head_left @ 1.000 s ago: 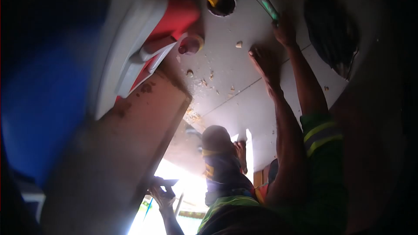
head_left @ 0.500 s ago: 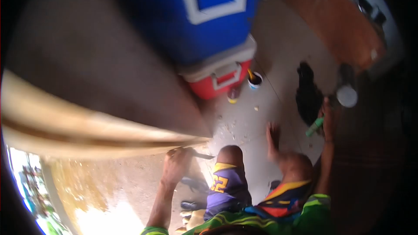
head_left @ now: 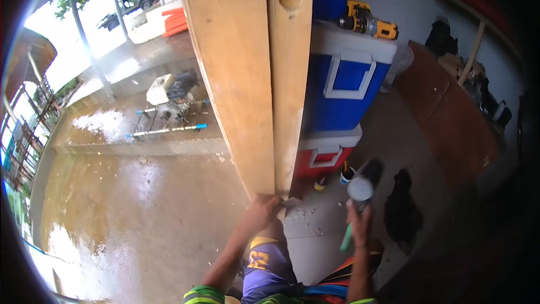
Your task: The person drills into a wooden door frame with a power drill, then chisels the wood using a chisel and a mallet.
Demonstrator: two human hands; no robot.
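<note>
Facing an upright door [head_left: 233,79], just beside a blue cooler [head_left: 343,107] stacked on a red cooler [head_left: 306,160] and topped with a drill [head_left: 368,21]. Gripping a mallet [head_left: 361,190] in the right hand [head_left: 360,219], apart from the door. Holding a chisel [head_left: 292,203] in the closed left hand [head_left: 260,213], at the door's near end.
</note>
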